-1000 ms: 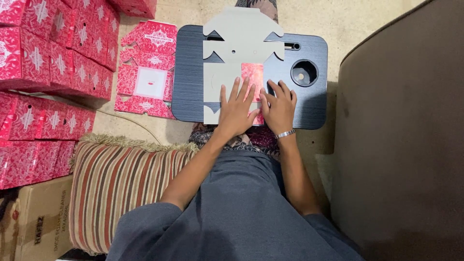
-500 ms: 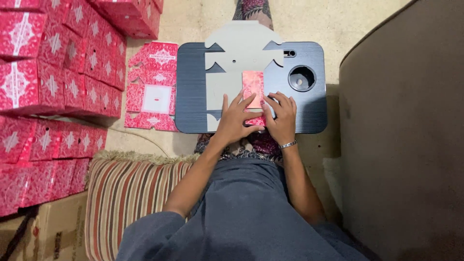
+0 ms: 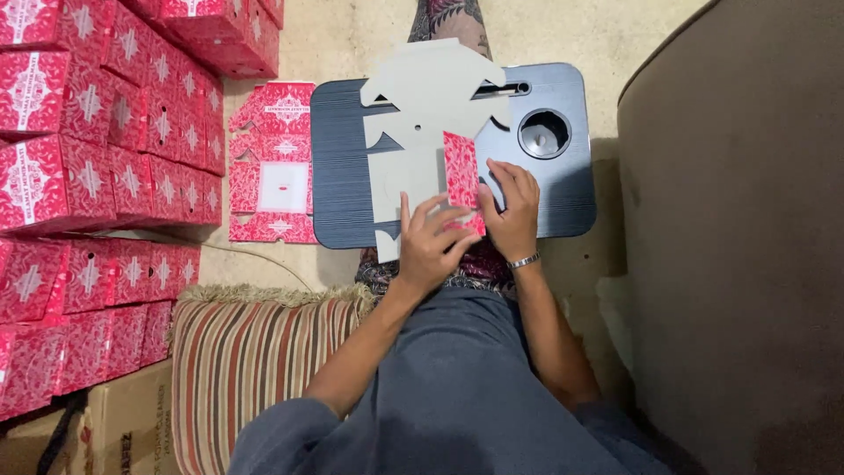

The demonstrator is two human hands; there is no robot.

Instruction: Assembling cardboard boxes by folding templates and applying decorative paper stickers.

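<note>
A flat die-cut cardboard box blank [image 3: 422, 105] lies grey side up on a dark lap table [image 3: 343, 167]. One side panel [image 3: 461, 171] is folded up and over, showing its red patterned face. My left hand [image 3: 428, 246] presses on the blank's near edge, its fingers against the folded red panel. My right hand [image 3: 510, 207], with a bracelet at the wrist, holds the folded panel from the right side.
Stacks of finished red patterned boxes [image 3: 97, 132] fill the left. A pile of flat red blanks [image 3: 277, 167] lies on the floor beside the table. A striped cushion [image 3: 255, 369], a brown carton [image 3: 123, 422] and a brown sofa [image 3: 747, 246] flank me.
Both hands went from pressing flat on the blank to folding its red side panel up and over. The camera view has shifted closer to the table.
</note>
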